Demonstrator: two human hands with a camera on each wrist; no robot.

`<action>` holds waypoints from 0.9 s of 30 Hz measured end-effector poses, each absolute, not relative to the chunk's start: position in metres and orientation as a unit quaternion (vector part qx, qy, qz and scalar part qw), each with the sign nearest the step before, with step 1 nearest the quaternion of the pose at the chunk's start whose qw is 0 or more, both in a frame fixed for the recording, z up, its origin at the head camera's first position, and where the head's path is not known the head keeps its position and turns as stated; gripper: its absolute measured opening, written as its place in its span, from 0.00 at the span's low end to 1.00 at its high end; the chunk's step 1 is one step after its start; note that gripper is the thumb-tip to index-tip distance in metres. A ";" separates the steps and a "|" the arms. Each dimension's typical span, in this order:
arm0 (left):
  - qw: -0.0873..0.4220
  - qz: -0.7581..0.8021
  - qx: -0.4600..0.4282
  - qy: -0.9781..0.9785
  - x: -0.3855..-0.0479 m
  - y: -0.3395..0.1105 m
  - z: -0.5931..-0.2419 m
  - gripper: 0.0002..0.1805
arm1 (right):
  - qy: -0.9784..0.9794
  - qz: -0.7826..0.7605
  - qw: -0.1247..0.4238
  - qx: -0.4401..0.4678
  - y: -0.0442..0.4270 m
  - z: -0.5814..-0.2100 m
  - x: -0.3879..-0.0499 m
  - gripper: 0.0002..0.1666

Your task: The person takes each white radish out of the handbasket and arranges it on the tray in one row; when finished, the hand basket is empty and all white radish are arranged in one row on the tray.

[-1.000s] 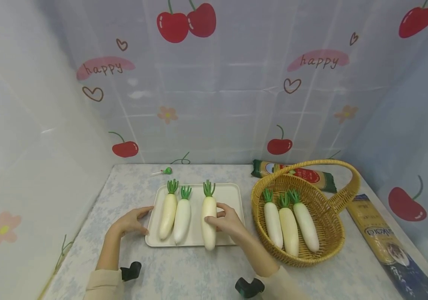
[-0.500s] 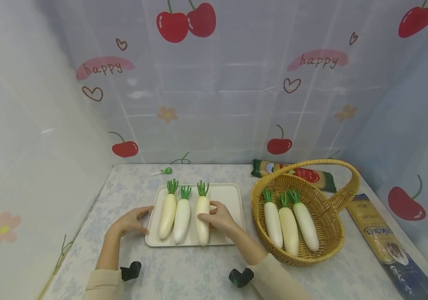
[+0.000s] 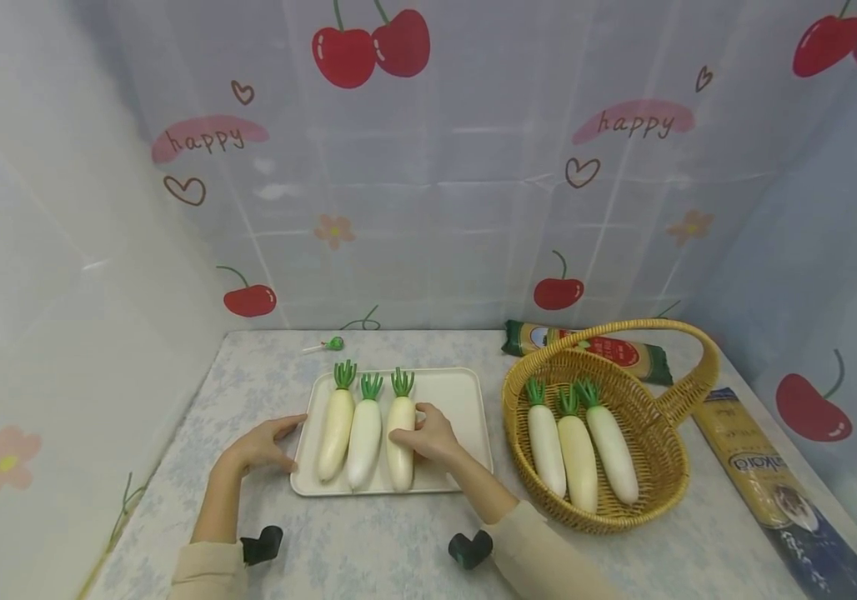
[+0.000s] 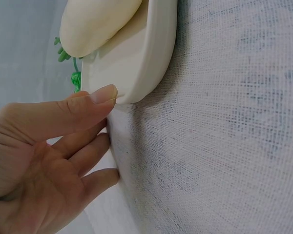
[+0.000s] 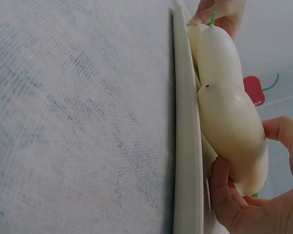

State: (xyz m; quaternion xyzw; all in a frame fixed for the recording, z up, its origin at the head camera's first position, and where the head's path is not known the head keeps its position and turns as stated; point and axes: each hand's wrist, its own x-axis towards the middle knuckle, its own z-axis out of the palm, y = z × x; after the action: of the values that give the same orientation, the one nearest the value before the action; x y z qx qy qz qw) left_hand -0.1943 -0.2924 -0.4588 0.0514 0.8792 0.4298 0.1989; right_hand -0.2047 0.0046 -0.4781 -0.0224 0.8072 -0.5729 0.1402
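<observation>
Right hand [image 3: 436,435] grips a white radish [image 3: 401,418] at the middle of the tray [image 3: 458,402]; left hand [image 3: 259,444], fingers loose, touches its left edge. Two other radishes [image 3: 364,442] lie nearer that edge. Toward the counter's [image 3: 368,550] right edge, a wicker basket [image 3: 608,522] carries three further radishes [image 3: 578,462]; a lollipop [image 3: 334,342] lies near the back edge

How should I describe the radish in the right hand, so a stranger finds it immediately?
Left of the wicker basket is a pale tray. Of the three green-topped radishes there, take the rightmost radish: only this one is gripped, by the right hand.
</observation>
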 end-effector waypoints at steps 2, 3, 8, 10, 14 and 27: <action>0.199 0.430 0.052 0.879 -0.194 -0.292 -0.459 0.50 | 0.811 -0.568 0.137 -0.017 0.003 -0.479 -0.206 0.47; 0.198 0.431 0.052 0.879 -0.194 -0.293 -0.459 0.50 | 0.814 -0.565 0.132 -0.018 0.002 -0.479 -0.206 0.47; 0.197 0.430 0.054 0.879 -0.194 -0.293 -0.459 0.50 | 0.823 -0.555 0.118 -0.016 -0.004 -0.477 -0.207 0.45; 0.197 0.432 0.054 0.878 -0.194 -0.293 -0.460 0.50 | 0.825 -0.553 0.116 -0.016 -0.006 -0.477 -0.208 0.46; 0.199 0.438 0.054 0.875 -0.194 -0.293 -0.461 0.50 | 0.829 -0.548 0.112 -0.017 -0.009 -0.477 -0.209 0.46; 0.202 0.444 0.050 0.871 -0.195 -0.294 -0.462 0.50 | 0.851 -0.512 0.112 -0.011 -0.013 -0.476 -0.211 0.46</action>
State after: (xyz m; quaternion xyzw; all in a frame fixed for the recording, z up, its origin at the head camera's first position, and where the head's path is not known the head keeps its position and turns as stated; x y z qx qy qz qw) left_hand -0.1950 -0.2938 -0.4621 0.0500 0.8714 0.4443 0.2021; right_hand -0.2108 -0.0129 -0.4763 -0.0109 0.8514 -0.5123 0.1116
